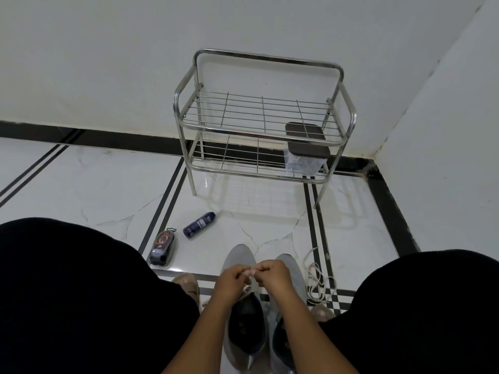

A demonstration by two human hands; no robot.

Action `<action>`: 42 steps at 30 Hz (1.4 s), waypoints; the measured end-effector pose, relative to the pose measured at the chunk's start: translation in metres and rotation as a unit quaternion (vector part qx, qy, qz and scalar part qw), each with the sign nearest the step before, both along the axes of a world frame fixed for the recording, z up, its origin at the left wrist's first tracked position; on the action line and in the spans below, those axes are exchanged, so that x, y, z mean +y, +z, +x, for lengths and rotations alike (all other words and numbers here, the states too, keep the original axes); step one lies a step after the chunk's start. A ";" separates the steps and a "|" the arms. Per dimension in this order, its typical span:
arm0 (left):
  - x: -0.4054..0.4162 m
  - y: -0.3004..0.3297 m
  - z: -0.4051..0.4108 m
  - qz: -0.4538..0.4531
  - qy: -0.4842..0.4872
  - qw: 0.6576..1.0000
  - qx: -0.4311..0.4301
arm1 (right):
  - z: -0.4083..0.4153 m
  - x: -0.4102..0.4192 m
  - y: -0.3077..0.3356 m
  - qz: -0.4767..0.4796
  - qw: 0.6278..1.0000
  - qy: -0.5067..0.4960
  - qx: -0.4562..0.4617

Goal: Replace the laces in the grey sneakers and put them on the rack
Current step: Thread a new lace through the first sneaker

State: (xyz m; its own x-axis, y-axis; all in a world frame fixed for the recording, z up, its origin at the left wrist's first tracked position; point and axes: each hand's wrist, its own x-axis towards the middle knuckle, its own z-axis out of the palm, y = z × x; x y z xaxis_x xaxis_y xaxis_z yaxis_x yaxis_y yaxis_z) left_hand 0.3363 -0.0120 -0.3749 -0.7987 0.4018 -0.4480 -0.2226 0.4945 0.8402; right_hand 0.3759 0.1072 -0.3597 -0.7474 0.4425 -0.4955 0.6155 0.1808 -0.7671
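Observation:
Two grey sneakers stand side by side on the floor between my knees, the left sneaker [239, 259] and the right sneaker [293, 268], toes pointing away from me. My left hand [232, 279] and my right hand [272, 273] meet above the left sneaker's lacing area, fingers curled, pinching a pale lace [251, 271] between them. A loose white lace [317, 282] lies coiled on the tiles to the right of the sneakers. The metal two-shelf rack [264, 122] stands against the wall ahead.
A clear box with a dark lid [306, 149] sits on the rack's lower shelf at the right. A dark blue spray can [199, 224] and a black packaged item [162, 247] lie on the floor to the left. My black-clad knees [81, 292] flank the sneakers.

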 end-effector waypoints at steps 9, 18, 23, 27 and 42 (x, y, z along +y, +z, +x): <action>-0.008 -0.017 0.003 -0.190 0.027 0.981 0.007 | 0.000 0.012 -0.026 0.073 0.981 0.086 -0.158; 0.003 -0.038 0.019 -0.355 -0.054 0.929 0.084 | 0.027 0.010 -0.064 0.005 0.984 0.092 -0.151; 0.004 -0.048 0.022 -0.338 -0.064 0.937 0.056 | 0.029 0.012 -0.069 -0.088 0.986 0.024 -0.141; 0.005 -0.048 0.020 -0.337 -0.068 0.938 0.053 | 0.028 0.013 -0.073 -0.104 0.984 0.002 -0.143; 0.009 -0.042 0.020 -0.317 -0.117 0.937 0.093 | 0.024 0.016 -0.063 -0.158 0.971 -0.086 -0.157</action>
